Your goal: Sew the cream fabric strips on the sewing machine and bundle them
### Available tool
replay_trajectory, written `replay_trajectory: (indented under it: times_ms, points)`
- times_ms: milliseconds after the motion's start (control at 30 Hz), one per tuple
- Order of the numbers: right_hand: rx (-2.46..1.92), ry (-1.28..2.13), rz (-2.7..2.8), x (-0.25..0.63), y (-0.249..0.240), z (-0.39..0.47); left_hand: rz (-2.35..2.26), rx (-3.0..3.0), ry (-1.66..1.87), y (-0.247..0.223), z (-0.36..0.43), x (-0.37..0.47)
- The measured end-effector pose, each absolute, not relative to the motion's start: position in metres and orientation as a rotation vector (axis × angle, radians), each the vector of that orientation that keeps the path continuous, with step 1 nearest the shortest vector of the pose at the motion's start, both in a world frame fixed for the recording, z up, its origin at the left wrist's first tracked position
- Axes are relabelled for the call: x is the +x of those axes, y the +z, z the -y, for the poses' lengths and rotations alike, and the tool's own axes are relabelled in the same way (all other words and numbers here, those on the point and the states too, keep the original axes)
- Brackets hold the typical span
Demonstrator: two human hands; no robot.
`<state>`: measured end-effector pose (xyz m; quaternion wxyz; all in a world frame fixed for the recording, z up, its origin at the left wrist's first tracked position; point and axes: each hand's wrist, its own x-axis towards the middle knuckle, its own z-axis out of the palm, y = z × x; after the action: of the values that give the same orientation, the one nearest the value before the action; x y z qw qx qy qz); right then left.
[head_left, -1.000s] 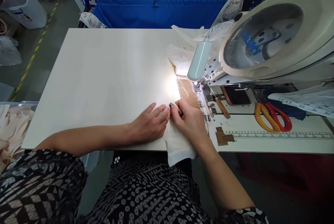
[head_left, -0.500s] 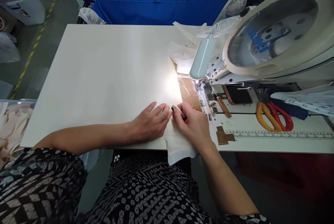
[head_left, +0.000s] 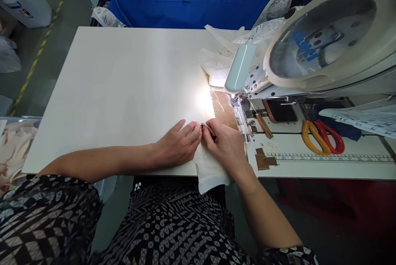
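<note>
At the table's front edge a piece of white cloth (head_left: 212, 172) lies partly under my hands and hangs over the edge. My left hand (head_left: 179, 143) rests on the tabletop, its fingertips closed on the cloth's upper end. Touching those fingertips is my right hand (head_left: 227, 145), closed around a small dark tool (head_left: 213, 134) that looks like thread snips; most of it is hidden in the palm. The sewing machine (head_left: 315, 38) stands to the right, its lamp-lit needle area (head_left: 236, 99) just beyond my right hand.
Orange and red-handled scissors (head_left: 315, 137), a wooden-handled tool (head_left: 263, 125) and a phone (head_left: 281, 111) lie right of the needle area. A measuring tape (head_left: 324, 158) runs along the front edge. More white cloth (head_left: 216, 67) lies behind the needle. A blue fabric trough (head_left: 192, 9) borders the back.
My right hand has shifted slightly left, bringing the tool's tip against my left fingertips. The left hand has barely moved, and the whole view has drifted a little.
</note>
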<state>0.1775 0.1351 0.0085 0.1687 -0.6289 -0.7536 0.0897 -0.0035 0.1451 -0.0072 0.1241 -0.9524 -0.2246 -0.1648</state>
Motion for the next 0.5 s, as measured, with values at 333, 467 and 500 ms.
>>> replay_trajectory:
  times_ms: [333, 467, 500]
  points:
    - [-1.640, 0.336, 2.357, 0.199, 0.025, -0.120, 0.675, -2.791, -0.425, -0.007, -0.145, -0.004]
    - [-1.675, 0.488, 2.178, 0.206, 0.022, -0.110, 0.668, -2.822, -0.405, -0.007, -0.145, -0.004]
    - [-1.683, 0.490, 2.119, 0.205, 0.020, -0.109, 0.668, -2.826, -0.408, -0.007, -0.145, -0.004]
